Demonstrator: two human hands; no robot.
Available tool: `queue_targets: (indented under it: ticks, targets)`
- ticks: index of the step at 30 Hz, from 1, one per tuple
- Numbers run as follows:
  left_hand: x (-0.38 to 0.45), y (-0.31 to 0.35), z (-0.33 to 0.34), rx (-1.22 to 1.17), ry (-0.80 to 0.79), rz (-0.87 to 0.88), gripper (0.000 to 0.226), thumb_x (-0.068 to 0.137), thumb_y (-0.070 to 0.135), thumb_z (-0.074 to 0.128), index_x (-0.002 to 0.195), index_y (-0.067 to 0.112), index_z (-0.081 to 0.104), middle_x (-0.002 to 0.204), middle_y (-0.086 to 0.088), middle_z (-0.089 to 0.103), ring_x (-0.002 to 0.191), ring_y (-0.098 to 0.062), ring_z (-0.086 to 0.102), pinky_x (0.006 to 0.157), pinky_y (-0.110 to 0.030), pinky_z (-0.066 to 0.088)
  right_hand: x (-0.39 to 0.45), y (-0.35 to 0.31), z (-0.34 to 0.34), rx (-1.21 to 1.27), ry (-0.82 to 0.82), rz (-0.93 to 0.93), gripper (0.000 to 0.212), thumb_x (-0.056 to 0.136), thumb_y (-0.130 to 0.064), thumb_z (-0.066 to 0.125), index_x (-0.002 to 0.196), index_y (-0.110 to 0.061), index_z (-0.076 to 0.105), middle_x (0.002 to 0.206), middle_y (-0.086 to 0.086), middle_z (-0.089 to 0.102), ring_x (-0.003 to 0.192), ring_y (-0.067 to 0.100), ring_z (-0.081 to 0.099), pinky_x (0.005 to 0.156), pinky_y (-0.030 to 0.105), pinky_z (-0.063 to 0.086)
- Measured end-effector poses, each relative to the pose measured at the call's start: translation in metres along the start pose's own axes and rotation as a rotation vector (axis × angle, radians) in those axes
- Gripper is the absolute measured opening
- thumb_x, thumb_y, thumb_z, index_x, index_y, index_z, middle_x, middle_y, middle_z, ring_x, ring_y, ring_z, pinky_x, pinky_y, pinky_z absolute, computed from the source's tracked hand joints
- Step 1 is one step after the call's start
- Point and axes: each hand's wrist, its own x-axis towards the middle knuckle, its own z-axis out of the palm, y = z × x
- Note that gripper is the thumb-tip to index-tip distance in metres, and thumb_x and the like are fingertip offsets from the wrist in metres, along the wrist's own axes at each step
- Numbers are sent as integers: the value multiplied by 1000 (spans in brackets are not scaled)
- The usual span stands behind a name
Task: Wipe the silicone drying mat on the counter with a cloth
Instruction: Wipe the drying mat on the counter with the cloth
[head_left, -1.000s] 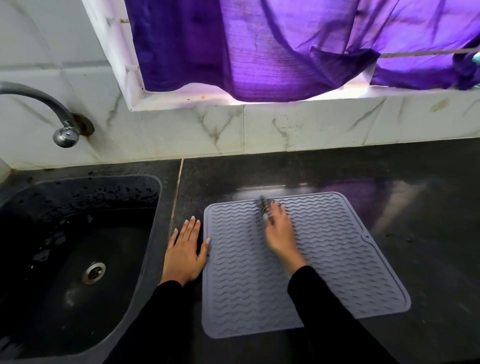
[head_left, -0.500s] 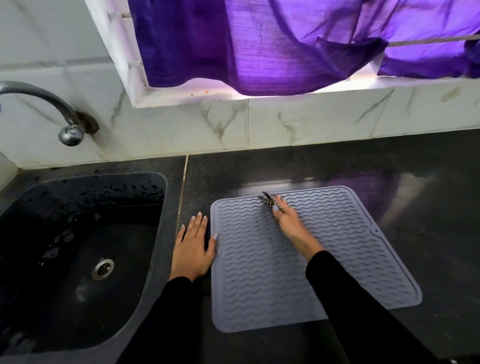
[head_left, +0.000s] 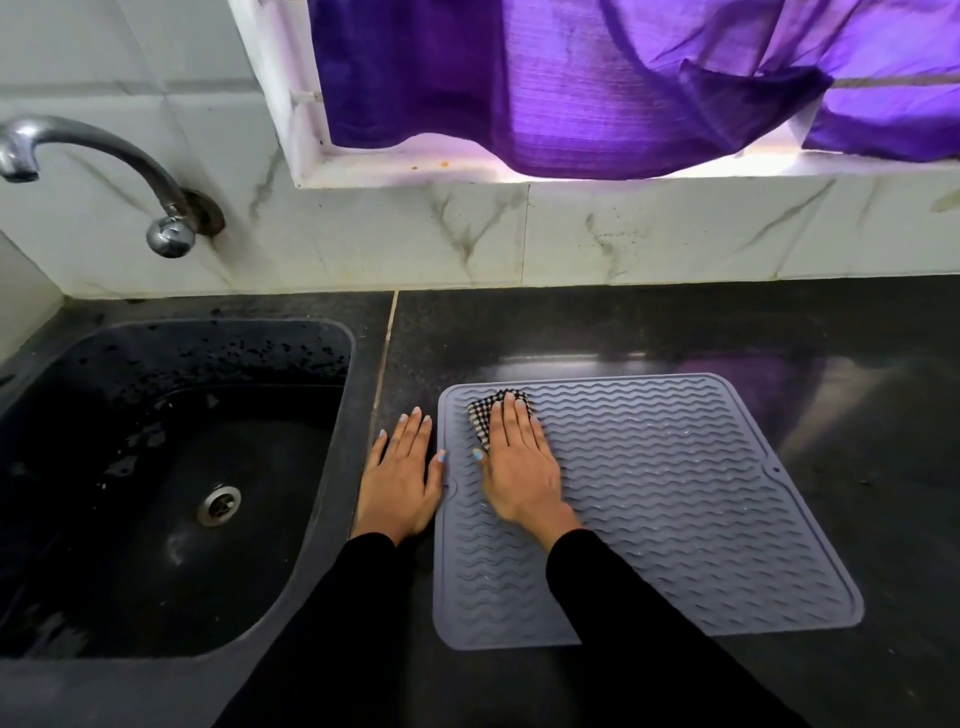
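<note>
Right hand (head_left: 519, 462), fingers flat, has slid the checked cloth (head_left: 485, 415) to the mat (head_left: 675, 493)'s far-left corner. Left hand (head_left: 400, 478) lies flat beside the mat, holding nothing. Wiping continues.

Soft violet daylight glows through a purple curtain (head_left: 597, 83) at the window, leaving pale glare on the dark tabletop (head_left: 649, 332). Sharp focus; wide-angle bending at edges.

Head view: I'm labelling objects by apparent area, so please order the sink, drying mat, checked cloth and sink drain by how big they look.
1. Sink, though cut off at the left edge.
2. Drying mat, clearly smaller in the picture.
3. Checked cloth, mostly hidden under the right hand, so its full size is unsure.
4. Sink drain, close to the cloth's visible part.
</note>
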Motion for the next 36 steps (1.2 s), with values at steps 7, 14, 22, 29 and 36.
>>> queue_targets:
  ticks: [7,14,22,29,36]
  targets:
    - [0,1,-2,-9,-4,-2,77,83,52,-1,147,15,21,156,1,14,144,-10,8,116,-32,1,4,8,-11,74,-49,-51,58,101,-34,24,149,-10,1,157,4,-6,145,16,-8,111,27,-10]
    - [1,0,-2,-4,-28,10,80,81,52,-5,148,16,17,157,3,10,144,-9,3,115,-30,-5,17,6,-45,1325,33,398,38,100,-14,37,137,-6,44,138,8,50,130,20,43,106,28,33]
    - [0,-2,1,11,-27,18,84,76,46,-9,147,13,19,157,-1,12,145,-13,8,116,-33,-1,-52,-42,2,91,76,-5,61,85,-22,35,143,-3,33,152,11,28,141,21,26,119,36,7]
    - [2,-1,3,42,-31,14,85,74,45,-11,148,12,15,157,-1,9,145,-13,5,116,-33,-2,-45,-44,9,-54,34,11,64,78,-29,38,136,-4,45,143,12,44,135,23,39,111,44,23]
    - [4,-2,-4,-23,-129,16,77,81,46,-3,148,11,12,157,-3,4,145,-14,1,116,-33,-5,-42,-34,-1,108,5,-110,62,97,-28,30,149,-9,3,158,7,-4,146,19,-6,114,31,-8]
